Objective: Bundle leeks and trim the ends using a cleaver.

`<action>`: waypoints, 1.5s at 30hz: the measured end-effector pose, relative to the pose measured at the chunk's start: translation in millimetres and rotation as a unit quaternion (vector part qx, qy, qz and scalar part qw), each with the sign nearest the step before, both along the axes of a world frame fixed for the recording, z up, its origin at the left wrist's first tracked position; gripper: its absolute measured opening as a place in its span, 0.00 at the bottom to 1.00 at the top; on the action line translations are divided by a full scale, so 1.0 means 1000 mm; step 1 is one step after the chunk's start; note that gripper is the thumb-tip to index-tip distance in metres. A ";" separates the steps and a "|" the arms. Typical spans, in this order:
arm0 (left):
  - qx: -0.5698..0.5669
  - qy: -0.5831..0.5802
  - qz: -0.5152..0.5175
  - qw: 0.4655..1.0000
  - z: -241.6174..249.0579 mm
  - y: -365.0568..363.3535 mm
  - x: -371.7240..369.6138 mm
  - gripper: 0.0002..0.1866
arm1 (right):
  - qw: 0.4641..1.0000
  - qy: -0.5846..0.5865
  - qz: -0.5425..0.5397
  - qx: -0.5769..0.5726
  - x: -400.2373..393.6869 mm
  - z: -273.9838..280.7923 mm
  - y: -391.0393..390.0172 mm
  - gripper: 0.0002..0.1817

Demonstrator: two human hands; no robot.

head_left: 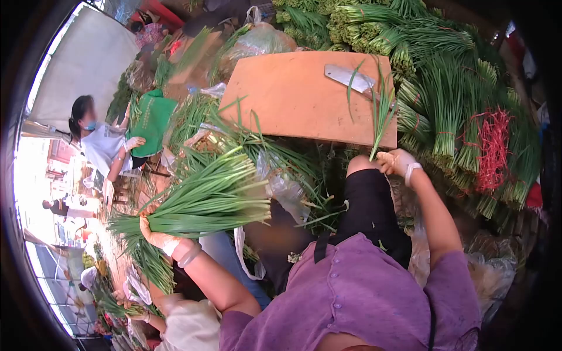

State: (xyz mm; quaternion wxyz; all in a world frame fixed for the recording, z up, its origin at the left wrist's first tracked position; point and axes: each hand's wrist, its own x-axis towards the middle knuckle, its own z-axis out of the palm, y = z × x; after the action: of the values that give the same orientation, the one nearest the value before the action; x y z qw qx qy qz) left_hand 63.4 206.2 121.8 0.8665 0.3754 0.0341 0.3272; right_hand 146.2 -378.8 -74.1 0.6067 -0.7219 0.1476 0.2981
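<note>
I have a large, fanned bundle of long green leaves with pale stems (pixel 205 190) up in front of me on my left, clear of the desk. My left hand (pixel 160 235) is closed round it near the leafy end, fingers curled in, and the pale cut ends spread towards my right. My right hand (pixel 400 163) pinches a small tuft of slim green leaves (pixel 381 120) by its base, the fingers nearly together, at the near right corner of the flat orange-brown desk (pixel 293 99). The tuft's tips reach away from me, across the handle of a broad silvery metal cleaver (pixel 350 77) lying on the desk. A loose green leaf lies over the blade.

Loose greens and a crumpled clear plastic bag (pixel 288 190) sit between my big bundle and my black-clad knee (pixel 372 202). To the right of the desk are piled tied green bundles (pixel 445 105), with a tangle of thin red ties (pixel 494 149) on them. Off to my left, a co-worker in a white top (pixel 105 146) is beside a bright green cloth (pixel 153 120)
</note>
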 end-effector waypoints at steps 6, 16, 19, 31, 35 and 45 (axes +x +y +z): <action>-0.007 0.021 0.015 1.000 0.012 -0.064 0.023 0.08 | 0.950 0.036 -0.212 0.228 -0.002 0.008 0.051 0.16; -0.017 0.082 -0.147 0.986 0.053 -0.142 0.106 0.08 | 0.891 -0.284 -0.339 0.104 -0.008 0.109 0.036 0.14; 0.042 0.145 -0.274 0.950 0.053 -0.193 0.168 0.16 | 0.878 -0.331 -0.338 0.079 -0.017 0.119 0.031 0.14; 0.415 0.268 0.009 0.870 -0.117 -0.202 0.365 0.27 | 0.881 -0.282 -0.362 0.111 -0.049 0.124 0.026 0.10; 0.310 0.154 -0.241 0.907 -0.095 -0.233 0.257 0.22 | 0.930 -0.223 -0.283 0.075 -0.038 0.113 0.042 0.06; 0.032 0.269 -0.532 0.802 -0.148 -0.314 0.105 0.25 | 0.917 -0.356 0.104 -0.145 -0.020 0.050 0.123 0.17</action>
State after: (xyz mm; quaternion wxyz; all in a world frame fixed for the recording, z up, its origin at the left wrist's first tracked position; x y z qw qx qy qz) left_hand 168.0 -108.1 -25.9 0.8479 0.4354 0.0506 -0.2983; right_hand 126.4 -255.9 -23.8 0.4734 -0.8716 -0.1126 0.0588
